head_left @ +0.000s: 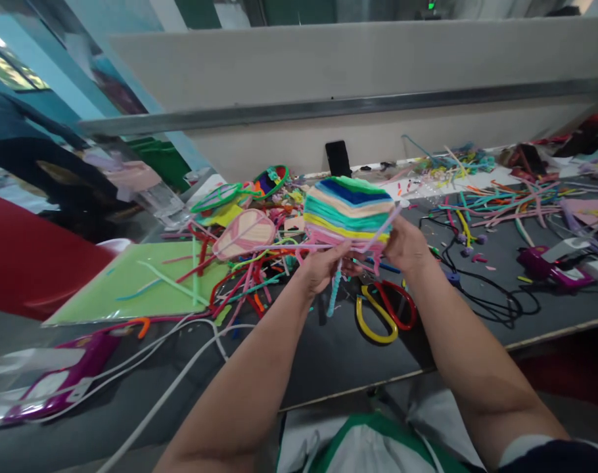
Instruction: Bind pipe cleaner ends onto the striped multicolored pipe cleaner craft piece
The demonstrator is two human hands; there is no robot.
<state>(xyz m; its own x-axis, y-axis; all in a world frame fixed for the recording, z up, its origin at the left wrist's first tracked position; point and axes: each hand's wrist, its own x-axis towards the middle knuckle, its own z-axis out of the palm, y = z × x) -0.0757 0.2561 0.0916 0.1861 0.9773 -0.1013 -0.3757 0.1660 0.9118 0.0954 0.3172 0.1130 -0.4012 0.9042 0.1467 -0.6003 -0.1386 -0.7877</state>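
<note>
A striped panel of pipe cleaners, with bands of green, blue, peach, teal, yellow and pink, is held up above the table. My left hand is closed on its lower left edge, fingers partly behind it. At the right edge my right hand pinches the panel, fingertips partly hidden. A lilac pipe cleaner slants across the panel's lower right corner, and another long one runs left from it. Below the hands, a twisted light-blue pipe cleaner hangs down. Scissors with yellow and red handles lie just beneath.
Loose pipe cleaners and a pink oval piece lie left. A green plastic sheet and purple glue gun sit farther left. A phone leans on the partition. Black cables and another purple glue gun lie right.
</note>
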